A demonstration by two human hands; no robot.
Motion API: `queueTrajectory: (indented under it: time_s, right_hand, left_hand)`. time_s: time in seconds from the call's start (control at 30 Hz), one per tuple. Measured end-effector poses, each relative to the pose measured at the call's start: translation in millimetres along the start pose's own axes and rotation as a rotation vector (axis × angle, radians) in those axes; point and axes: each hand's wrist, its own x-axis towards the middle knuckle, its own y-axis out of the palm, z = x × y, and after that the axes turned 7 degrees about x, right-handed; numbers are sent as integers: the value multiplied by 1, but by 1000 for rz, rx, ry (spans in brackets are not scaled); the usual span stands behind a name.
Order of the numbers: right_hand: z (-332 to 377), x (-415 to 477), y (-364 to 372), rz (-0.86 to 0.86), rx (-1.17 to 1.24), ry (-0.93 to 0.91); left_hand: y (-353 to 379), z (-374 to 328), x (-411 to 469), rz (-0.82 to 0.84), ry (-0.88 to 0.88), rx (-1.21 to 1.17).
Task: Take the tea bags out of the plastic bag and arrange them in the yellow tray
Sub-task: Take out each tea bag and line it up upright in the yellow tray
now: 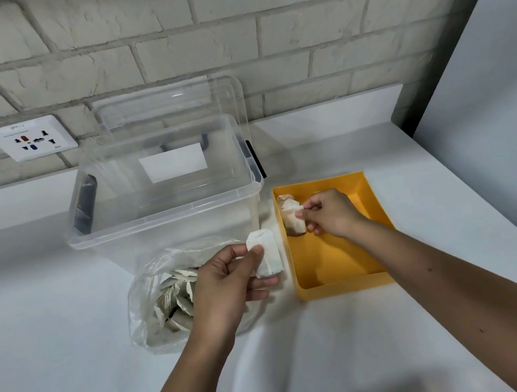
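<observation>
Left hand (pixel 225 279) pinches a tea bag (pixel 266 254) above the plastic bag (pixel 153 305), apparently queued, while right hand (pixel 328 214) grips another tea bag (pixel 292 216) at the far-left corner of the yellow tray (pixel 338 287), seemingly starting a row.

Clear storage box (pixel 166 208) with dark side latches: on the white counter (pixel 57 354), just beyond my left hand (pixel 225 282). Clear lid (pixel 170 108): upright behind it, against the brick wall (pixel 227 19). Wall socket (pixel 31 137): farther left.
</observation>
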Motion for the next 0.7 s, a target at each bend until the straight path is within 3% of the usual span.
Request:
queueTrajectory:
  time_s: [0.17,0.53,0.7]
  right_hand:
    - [-4,11,12,-114,39,2]
    - [-5,15,18,-243,-193,-93]
    - [-8,12,20,-152,40,31]
  left_hand:
    - [-1,1,1,1,3,-13]
    - [-1,2,1,21,-2,-14]
    - [0,-1,-1,34,-11,-20]
